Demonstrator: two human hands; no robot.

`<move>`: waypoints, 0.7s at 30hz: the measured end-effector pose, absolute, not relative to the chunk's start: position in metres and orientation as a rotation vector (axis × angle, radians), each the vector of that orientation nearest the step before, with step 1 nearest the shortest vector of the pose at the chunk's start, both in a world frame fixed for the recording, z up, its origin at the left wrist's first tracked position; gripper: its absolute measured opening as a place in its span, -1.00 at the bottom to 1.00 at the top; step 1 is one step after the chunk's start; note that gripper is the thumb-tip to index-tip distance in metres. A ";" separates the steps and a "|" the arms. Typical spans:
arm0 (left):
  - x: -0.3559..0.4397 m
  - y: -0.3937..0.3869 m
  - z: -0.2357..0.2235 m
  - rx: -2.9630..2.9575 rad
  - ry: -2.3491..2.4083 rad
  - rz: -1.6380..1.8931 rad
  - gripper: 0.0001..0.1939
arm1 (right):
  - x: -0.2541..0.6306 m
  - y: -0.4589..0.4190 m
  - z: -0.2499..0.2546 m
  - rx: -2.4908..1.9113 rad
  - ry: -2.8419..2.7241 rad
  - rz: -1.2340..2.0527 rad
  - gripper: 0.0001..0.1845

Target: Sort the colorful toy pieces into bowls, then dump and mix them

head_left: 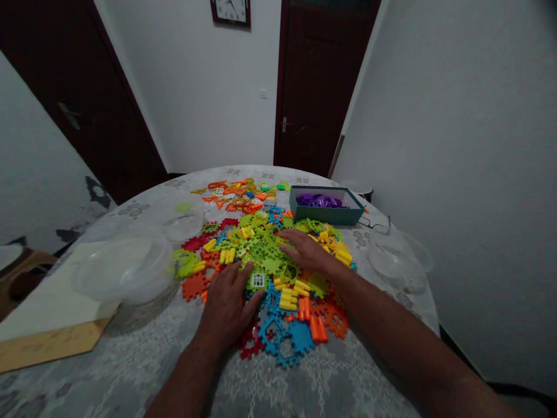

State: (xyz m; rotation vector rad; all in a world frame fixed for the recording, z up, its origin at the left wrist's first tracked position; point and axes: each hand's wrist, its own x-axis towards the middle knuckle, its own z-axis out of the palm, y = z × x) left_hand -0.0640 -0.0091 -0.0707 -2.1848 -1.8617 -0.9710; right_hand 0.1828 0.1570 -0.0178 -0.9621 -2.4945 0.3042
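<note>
A heap of plastic interlocking building pieces (265,249) in green, yellow, blue, orange and red covers the middle of the table. My left hand (228,302) lies on the heap's near left side, fingers spread, beside a green piece with a white window (258,281). Across the green pieces on the right reaches my right hand (304,251), its fingers stretched out over them. Neither hand visibly grips a piece. Blue gear-edged pieces (300,337) and orange peg pieces (319,329) lie at the near edge of the heap.
A dark green box (331,217) with purple pieces stands behind the heap. Eyeglasses (376,223) lie to its right. Clear plastic tubs (126,267) sit at left, and another clear container (398,255) at right. A board (52,342) rests at the table's left edge.
</note>
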 end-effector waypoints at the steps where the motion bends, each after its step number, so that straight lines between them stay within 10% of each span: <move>1: -0.064 -0.010 -0.070 -2.200 -1.867 -0.968 -0.38 | 0.192 0.167 -0.011 -1.042 -2.431 0.221 -0.56; 9: -0.052 -0.015 -0.054 -2.333 -2.002 -0.746 -0.31 | 0.268 0.245 0.032 -2.037 -2.255 -0.393 -0.58; 21: -0.049 -0.014 -0.058 -2.317 -1.945 -0.813 -0.29 | 0.278 0.271 0.050 -1.961 -2.510 -0.369 -0.66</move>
